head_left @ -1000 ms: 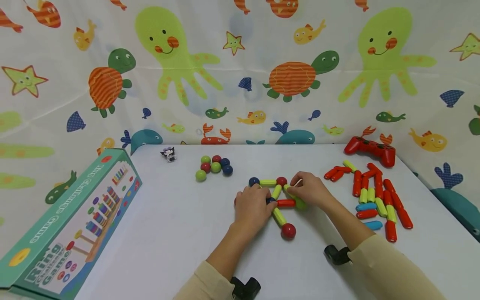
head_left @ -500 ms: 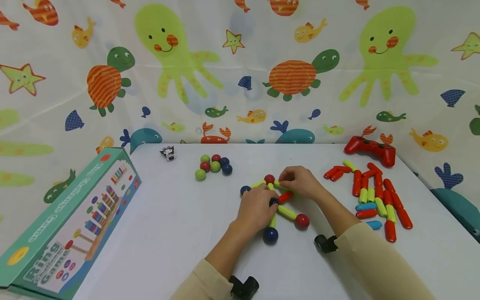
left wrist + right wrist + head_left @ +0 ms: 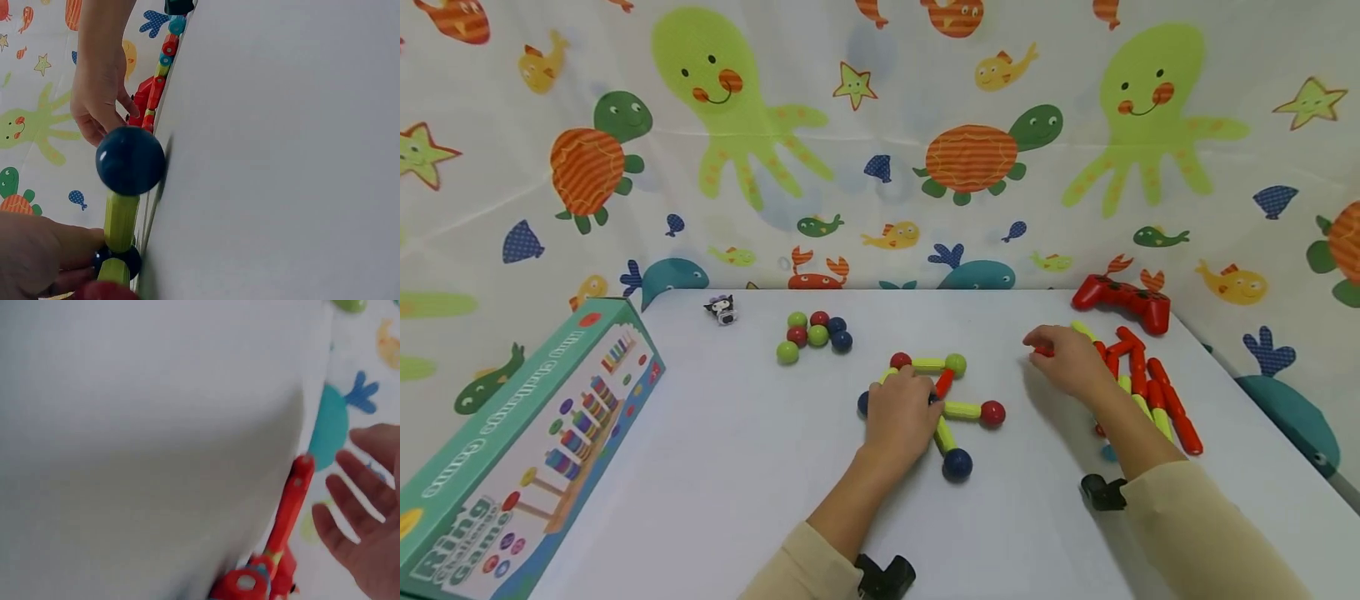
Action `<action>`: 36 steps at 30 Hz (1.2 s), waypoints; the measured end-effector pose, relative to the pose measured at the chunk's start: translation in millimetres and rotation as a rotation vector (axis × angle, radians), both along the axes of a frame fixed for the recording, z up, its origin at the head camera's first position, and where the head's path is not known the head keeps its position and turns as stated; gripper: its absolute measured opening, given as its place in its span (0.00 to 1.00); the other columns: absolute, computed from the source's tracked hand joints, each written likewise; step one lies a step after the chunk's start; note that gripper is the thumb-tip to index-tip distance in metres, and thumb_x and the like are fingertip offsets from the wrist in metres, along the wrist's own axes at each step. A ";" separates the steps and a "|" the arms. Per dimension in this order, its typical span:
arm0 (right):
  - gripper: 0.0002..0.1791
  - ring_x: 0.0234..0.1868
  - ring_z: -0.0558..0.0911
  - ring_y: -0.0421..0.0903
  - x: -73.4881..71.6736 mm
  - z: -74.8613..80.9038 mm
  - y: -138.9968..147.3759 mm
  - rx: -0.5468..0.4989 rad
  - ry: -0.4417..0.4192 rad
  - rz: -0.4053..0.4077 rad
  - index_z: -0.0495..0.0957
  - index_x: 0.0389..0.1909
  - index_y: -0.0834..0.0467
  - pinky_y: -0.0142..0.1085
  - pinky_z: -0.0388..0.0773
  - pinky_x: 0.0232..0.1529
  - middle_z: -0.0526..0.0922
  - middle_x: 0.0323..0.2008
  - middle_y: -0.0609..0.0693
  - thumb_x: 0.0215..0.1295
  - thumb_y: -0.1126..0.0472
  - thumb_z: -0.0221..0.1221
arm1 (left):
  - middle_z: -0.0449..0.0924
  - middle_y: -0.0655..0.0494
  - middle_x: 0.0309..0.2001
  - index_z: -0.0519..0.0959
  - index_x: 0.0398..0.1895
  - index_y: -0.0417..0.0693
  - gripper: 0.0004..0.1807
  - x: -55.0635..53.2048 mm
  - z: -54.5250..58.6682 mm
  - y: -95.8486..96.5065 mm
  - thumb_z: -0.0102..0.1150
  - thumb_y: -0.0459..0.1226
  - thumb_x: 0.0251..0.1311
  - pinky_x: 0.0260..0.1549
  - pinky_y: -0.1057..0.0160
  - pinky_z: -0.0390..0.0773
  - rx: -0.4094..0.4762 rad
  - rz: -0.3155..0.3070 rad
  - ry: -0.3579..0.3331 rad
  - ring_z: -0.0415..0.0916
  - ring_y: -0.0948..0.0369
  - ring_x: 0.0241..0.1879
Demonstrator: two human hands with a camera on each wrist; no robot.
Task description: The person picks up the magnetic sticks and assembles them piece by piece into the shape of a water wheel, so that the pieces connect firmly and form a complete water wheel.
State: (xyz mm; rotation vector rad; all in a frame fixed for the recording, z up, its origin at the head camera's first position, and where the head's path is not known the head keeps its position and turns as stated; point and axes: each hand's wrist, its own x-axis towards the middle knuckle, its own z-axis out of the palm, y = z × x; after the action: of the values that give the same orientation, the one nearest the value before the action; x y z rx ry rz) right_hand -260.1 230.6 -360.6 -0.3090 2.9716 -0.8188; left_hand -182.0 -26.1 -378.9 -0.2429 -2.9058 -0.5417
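Note:
My left hand (image 3: 904, 417) pinches the dark blue centre ball (image 3: 128, 261) of a flat ball-and-rod figure on the white table. From that ball run yellow-green rods (image 3: 962, 410) and one red rod (image 3: 944, 383). At their ends sit a red ball (image 3: 992, 413), a blue ball (image 3: 957, 465) and a green ball (image 3: 955, 364); another yellow-green rod joins the green ball to a second red ball (image 3: 901, 360). Part of the figure is hidden under the left hand. My right hand (image 3: 1067, 358) hovers by the loose rods (image 3: 1180, 417), its fingers spread in the right wrist view.
Several loose balls (image 3: 817, 336) lie farther back, left of the figure. A small figurine (image 3: 722, 309) stands near the back edge. A red game controller (image 3: 1122, 303) is at back right, behind the rods. A long green game box (image 3: 550, 450) lies along the left side.
The figure has turned counterclockwise under my left hand. My right hand has let go of the figure's edge and moved right to the loose rods. The head view has shifted slightly.

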 end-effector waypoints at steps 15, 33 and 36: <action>0.22 0.52 0.76 0.66 -20.9 -5.8 22.6 0.395 0.004 0.016 0.82 0.59 0.61 0.59 0.81 0.50 0.82 0.50 0.65 0.63 0.67 0.68 | 0.83 0.57 0.39 0.91 0.44 0.53 0.14 5.9 -1.0 4.8 0.74 0.49 0.60 0.41 0.55 0.76 -0.012 0.048 -0.025 0.77 0.57 0.41; 0.16 0.47 0.83 0.53 -2.4 0.6 -27.9 0.141 0.033 0.156 0.81 0.55 0.60 0.48 0.86 0.50 0.87 0.45 0.56 0.70 0.60 0.65 | 0.83 0.57 0.39 0.90 0.47 0.51 0.15 4.4 -2.9 -8.5 0.74 0.47 0.60 0.38 0.59 0.76 0.091 0.025 -0.043 0.79 0.59 0.45; 0.16 0.45 0.84 0.51 1.0 1.6 -34.1 0.029 0.009 0.144 0.80 0.55 0.60 0.42 0.86 0.46 0.87 0.45 0.56 0.71 0.59 0.64 | 0.82 0.57 0.39 0.90 0.47 0.52 0.15 4.1 -3.6 -9.6 0.74 0.47 0.60 0.38 0.59 0.76 0.094 0.026 -0.047 0.79 0.59 0.45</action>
State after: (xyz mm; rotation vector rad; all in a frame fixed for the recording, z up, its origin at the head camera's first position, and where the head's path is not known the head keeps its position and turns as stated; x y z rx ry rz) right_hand -259.1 196.5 -358.9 -0.5193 2.9241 -0.7594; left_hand -177.9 -35.6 -382.5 -0.1809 -2.9147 -0.6859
